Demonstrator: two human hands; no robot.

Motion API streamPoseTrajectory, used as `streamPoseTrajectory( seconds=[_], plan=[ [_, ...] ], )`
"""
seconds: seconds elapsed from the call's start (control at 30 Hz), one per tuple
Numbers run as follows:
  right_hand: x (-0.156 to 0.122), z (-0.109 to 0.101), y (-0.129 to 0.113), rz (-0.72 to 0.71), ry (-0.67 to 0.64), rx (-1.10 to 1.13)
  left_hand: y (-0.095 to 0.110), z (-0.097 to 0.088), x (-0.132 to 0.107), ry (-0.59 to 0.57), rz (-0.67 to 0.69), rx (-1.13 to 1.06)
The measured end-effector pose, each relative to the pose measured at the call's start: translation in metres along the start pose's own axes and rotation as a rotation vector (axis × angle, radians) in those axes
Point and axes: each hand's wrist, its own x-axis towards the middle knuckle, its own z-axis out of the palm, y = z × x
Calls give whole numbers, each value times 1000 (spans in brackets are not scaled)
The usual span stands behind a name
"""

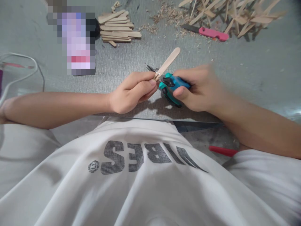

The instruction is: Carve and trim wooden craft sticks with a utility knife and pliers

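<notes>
While the surface (122, 62) spreads beneath, the right hand (199, 91) and left hand (134, 91) sit close together, the first with its grip wrapped round pliers (180, 83), the second pinching a stick (169, 61) by its near end at the pliers' jaws.

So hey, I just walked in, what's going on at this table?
A person is working on a wooden stick over the table. The left hand pinches its lower end, and the right hand holds pliers with their nose at that same end; whether they grip it is hard to tell. Farther back lie a stick pile, wood shavings, a pink knife and some crossed sticks.
</notes>
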Motion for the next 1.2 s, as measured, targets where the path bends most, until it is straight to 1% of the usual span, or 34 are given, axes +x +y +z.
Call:
streamPoseTrajectory(
  seconds=[0.1, 0.2, 0.3, 0.4, 0.53, 0.7, 0.83, 0.93, 1.03, 1.2],
  plan=[
    [-1, -2, -1, 80, -7, -18, -9, -2, 4, 13, -21, 24],
    [-2, -3, -3, 143, -1, -57, -17, -3, 7, 29, -67, 4],
    [-1, -3, -6, 141, -5, -46, -16, -2, 7, 20, -42, -42],
    [1, -1, -7, 128, -13, -25, -8, 2, 5, 23, -11, -49],
    [2, 2, -7, 142, 9, -38, -3, 5, 4, 53, -68, -97],
    [2, 3, -7, 153, 28, -41, -14, 2, 4, 11, -189, -220],
    [1, 3, -7, 153, 25, -33, -21, -1, 3, -14, -214, -298],
    [0, 3, -4, 146, 12, -39, -16, 1, 2, 1, -236, -320],
    [0, 4, 0, 124, 24, -54, -5, 4, 1, 13, -244, -308],
    [-1, 1, 0, 110, 5, -69, 7, 6, 0, 1, -269, -310]
  ],
)
